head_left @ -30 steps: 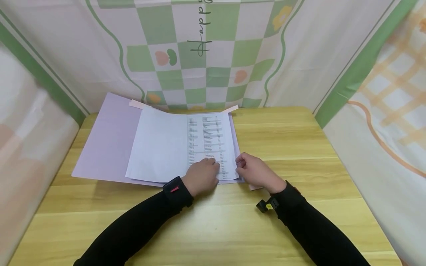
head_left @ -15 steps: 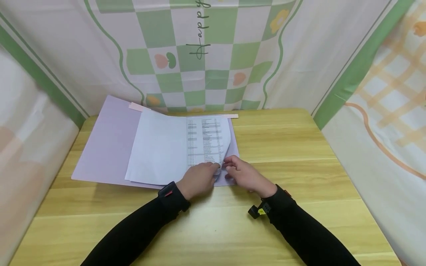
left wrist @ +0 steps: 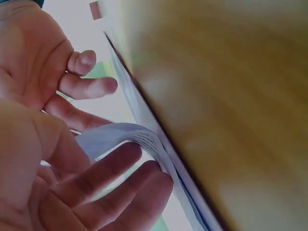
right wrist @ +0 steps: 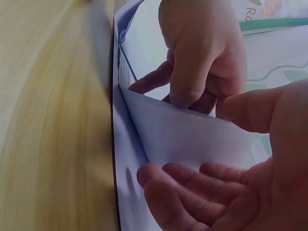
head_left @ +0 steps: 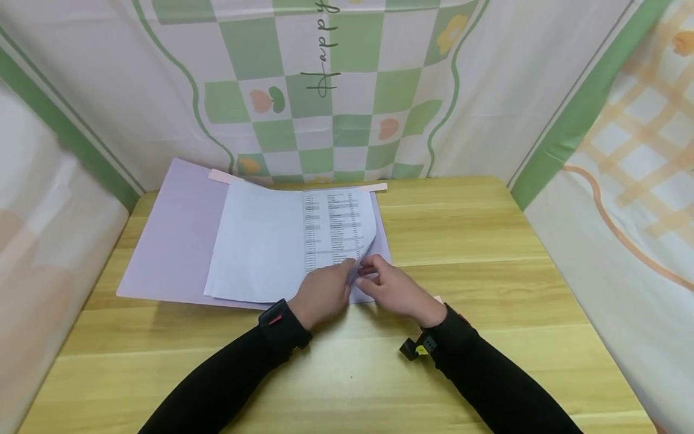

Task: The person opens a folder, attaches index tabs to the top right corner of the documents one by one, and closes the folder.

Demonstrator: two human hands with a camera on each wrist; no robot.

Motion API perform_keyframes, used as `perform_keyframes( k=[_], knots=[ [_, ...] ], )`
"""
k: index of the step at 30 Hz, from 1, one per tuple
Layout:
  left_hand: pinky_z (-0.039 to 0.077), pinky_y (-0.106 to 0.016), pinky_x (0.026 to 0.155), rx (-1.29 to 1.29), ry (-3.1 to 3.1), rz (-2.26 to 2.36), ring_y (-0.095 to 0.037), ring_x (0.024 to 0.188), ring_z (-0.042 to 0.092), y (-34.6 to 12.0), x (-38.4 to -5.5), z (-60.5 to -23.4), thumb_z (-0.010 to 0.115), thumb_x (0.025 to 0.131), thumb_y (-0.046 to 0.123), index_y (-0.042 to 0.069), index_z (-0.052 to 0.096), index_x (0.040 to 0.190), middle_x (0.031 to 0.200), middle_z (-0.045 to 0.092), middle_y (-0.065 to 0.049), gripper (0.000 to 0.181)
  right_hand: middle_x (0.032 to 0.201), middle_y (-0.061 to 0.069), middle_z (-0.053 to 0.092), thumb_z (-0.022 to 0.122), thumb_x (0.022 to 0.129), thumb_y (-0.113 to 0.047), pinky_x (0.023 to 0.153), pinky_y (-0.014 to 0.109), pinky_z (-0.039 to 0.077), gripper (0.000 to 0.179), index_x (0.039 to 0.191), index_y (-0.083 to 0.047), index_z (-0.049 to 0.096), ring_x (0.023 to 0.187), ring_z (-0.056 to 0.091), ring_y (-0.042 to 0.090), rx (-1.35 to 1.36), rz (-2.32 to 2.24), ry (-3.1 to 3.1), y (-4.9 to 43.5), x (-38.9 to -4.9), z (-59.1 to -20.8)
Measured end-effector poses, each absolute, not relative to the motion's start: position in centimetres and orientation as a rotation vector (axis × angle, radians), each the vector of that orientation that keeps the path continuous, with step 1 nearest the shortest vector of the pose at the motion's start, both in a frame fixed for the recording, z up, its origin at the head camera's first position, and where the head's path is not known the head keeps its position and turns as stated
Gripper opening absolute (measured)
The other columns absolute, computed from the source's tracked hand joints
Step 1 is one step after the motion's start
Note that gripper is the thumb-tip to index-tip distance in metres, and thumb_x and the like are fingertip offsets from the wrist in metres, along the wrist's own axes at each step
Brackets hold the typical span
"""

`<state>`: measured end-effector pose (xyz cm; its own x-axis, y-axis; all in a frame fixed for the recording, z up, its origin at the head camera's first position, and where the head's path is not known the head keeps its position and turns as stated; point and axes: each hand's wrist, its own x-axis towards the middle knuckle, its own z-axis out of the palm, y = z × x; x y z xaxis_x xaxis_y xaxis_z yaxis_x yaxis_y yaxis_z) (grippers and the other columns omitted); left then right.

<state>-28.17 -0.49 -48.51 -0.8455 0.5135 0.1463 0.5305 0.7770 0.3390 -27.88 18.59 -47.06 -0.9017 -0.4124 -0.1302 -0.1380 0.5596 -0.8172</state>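
A lilac folder (head_left: 179, 241) lies spread on a wooden table, with a stack of white paper (head_left: 260, 247) in it. On the right side is a printed page (head_left: 344, 226), its near right corner curled up. My left hand (head_left: 322, 292) holds that lifted corner between thumb and fingers; in the right wrist view its thumb (right wrist: 190, 84) sits at the page edge. Close by on the right, my right hand (head_left: 398, 289) touches the same page. The right wrist view shows the right thumb (right wrist: 250, 110) at the page's edge and the other fingers loosely bent on its outer side.
Pale pink strips (head_left: 219, 176) stick out past the papers at the far edge, and one shows beside my right wrist. The wooden table (head_left: 461, 241) extends to both sides. A patterned cloth (head_left: 358, 90) hangs behind it.
The page's near right corner has curled up and leftward from lying flat. My right hand has moved left to my left hand, which has shifted slightly left and nearer.
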Motion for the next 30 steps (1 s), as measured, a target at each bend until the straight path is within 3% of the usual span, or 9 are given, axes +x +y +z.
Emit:
perform_keyframes(
  k=[2,6,10,16,19,22,25,28,30],
  knots=[
    [0.044,-0.035,0.049,-0.829,-2.923,-0.572,-0.019,0.058,0.057,-0.4,-28.3,-48.4,0.06,0.092,0.009,0.008,0.059,0.108,0.067,0.055,-0.001,0.016,0.119,0.01,0.063,0.06,0.099,-0.029,0.085,0.041,0.052,0.041,0.129,-0.003,0.05,0.105,0.062,0.025,-0.432,-1.231,2.527,18.6,-27.8,-46.9],
    [0.042,-0.036,0.045,-0.777,-2.948,-0.499,-0.02,0.053,0.054,0.0,-28.3,-47.9,0.063,0.09,0.009,0.008,0.055,0.094,0.063,0.05,-0.001,0.009,0.092,0.005,0.06,0.064,0.096,-0.029,0.065,0.035,0.047,0.034,0.115,-0.004,0.052,0.075,0.057,0.019,-0.35,-1.181,2.617,18.8,-27.5,-46.4],
    [0.04,-0.035,0.043,-0.726,-2.985,-0.442,-0.019,0.049,0.051,0.4,-28.3,-47.6,0.062,0.092,0.015,0.006,0.056,0.098,0.061,0.049,0.0,0.012,0.077,0.006,0.05,0.066,0.095,-0.03,0.056,0.034,0.04,0.031,0.107,-0.004,0.054,0.058,0.047,0.019,-0.295,-1.098,2.753,19.5,-27.5,-46.1],
    [0.04,-0.033,0.041,-0.734,-2.973,-0.438,-0.018,0.047,0.049,0.5,-28.5,-47.6,0.056,0.096,0.011,0.002,0.05,0.111,0.062,0.052,-0.002,0.018,0.087,0.006,0.057,0.066,0.092,-0.022,0.069,0.038,0.047,0.018,0.098,-0.004,0.066,0.072,0.055,0.02,-0.404,-0.875,2.9,20.4,-28.1,-46.4],
    [0.042,-0.032,0.044,-0.808,-2.898,-0.493,-0.017,0.052,0.052,0.4,-28.6,-47.7,0.054,0.096,0.002,0.004,0.044,0.135,0.089,0.064,-0.007,0.04,0.106,0.01,0.063,0.065,0.093,-0.016,0.084,0.041,0.05,0.023,0.109,0.0,0.067,0.092,0.061,0.023,-0.581,-0.758,2.889,20.5,-28.5,-47.1],
    [0.045,-0.03,0.049,-0.945,-2.838,-0.531,-0.017,0.06,0.057,0.2,-28.7,-47.8,0.052,0.095,-0.004,0.018,0.036,0.153,0.127,0.059,-0.01,0.065,0.123,0.016,0.061,0.061,0.094,-0.012,0.094,0.043,0.048,0.038,0.128,0.005,0.059,0.108,0.061,0.026,-0.772,-0.627,2.856,20.3,-28.9,-47.8],
    [0.051,-0.03,0.057,-1.072,-2.839,-0.476,-0.018,0.071,0.064,0.3,-28.7,-47.7,0.053,0.096,-0.003,0.021,0.036,0.156,0.146,0.049,-0.009,0.066,0.116,0.016,0.062,0.058,0.094,-0.01,0.091,0.042,0.049,0.044,0.133,0.008,0.053,0.101,0.061,0.024,-0.852,-0.545,2.853,20.1,-29.1,-48.0],
    [0.055,-0.031,0.068,-1.12,-2.845,-0.368,-0.018,0.085,0.068,0.7,-28.7,-47.3,0.052,0.102,0.011,0.01,0.042,0.151,0.145,0.051,-0.009,0.051,0.102,0.012,0.062,0.057,0.094,-0.01,0.082,0.039,0.051,0.04,0.129,0.01,0.054,0.086,0.059,0.02,-0.845,-0.522,2.884,19.7,-29.4,-47.7],
    [0.055,-0.031,0.068,-1.109,-2.843,-0.324,-0.016,0.083,0.067,0.9,-28.8,-46.8,0.052,0.102,0.017,0.005,0.045,0.148,0.136,0.058,-0.009,0.048,0.097,0.011,0.063,0.057,0.096,-0.011,0.079,0.038,0.051,0.037,0.127,0.009,0.057,0.083,0.058,0.019,-0.819,-0.527,2.889,19.4,-29.8,-47.4]
  ],
)
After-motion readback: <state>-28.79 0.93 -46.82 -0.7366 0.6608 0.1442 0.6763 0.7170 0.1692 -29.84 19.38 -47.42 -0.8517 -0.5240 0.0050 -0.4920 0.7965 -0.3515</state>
